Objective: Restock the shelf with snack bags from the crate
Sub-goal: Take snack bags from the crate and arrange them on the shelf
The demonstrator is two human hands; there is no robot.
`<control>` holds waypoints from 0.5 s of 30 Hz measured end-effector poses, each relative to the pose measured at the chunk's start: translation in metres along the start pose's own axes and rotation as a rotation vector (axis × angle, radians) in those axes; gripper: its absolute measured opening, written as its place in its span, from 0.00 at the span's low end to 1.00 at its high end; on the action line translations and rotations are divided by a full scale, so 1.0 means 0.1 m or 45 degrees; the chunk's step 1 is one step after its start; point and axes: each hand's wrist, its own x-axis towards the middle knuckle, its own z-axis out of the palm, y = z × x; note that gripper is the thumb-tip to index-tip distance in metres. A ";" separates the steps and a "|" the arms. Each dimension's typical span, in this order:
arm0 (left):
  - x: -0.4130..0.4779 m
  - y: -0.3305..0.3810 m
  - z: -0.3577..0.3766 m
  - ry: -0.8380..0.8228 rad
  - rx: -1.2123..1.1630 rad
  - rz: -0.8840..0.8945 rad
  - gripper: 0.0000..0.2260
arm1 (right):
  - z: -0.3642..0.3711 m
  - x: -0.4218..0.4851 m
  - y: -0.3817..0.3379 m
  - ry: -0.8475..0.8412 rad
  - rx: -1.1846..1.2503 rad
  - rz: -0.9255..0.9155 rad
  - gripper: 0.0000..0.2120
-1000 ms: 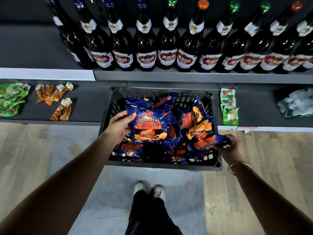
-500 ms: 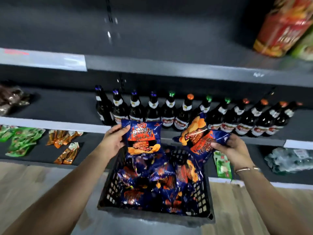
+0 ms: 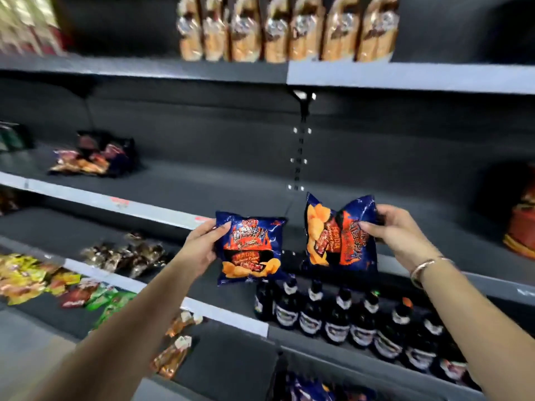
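My left hand (image 3: 202, 244) grips a blue and orange snack bag (image 3: 249, 251) by its left edge, held upright. My right hand (image 3: 396, 234) grips a second blue snack bag (image 3: 340, 233) by its right edge, turned sideways. Both bags hang in the air in front of the dark grey shelf (image 3: 220, 186) at mid height. A few matching bags (image 3: 94, 156) lie on that shelf at the far left. Only the tops of the bags in the crate (image 3: 312, 389) show at the bottom edge.
A row of dark beer bottles (image 3: 347, 319) stands on the shelf below my hands. Small snack packets (image 3: 121, 256) and bright wrapped sweets (image 3: 29, 276) lie on lower shelves at the left. Tall orange packages (image 3: 286, 30) line the top shelf. A red package (image 3: 521, 227) sits at the right.
Both hands have lifted their bags out of the crate and up to the mid shelf. The view has tilted upward, so the crate has dropped nearly out of sight.
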 end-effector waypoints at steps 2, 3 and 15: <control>0.04 0.32 -0.33 0.001 0.013 0.072 0.06 | 0.35 0.19 -0.28 -0.036 -0.028 -0.060 0.14; 0.06 0.48 -0.51 0.010 0.026 0.103 0.06 | 0.53 0.30 -0.41 -0.047 -0.043 -0.089 0.15; 0.49 1.93 -2.95 0.295 0.143 0.281 0.10 | 2.90 1.32 -1.42 0.007 -0.152 -0.301 0.14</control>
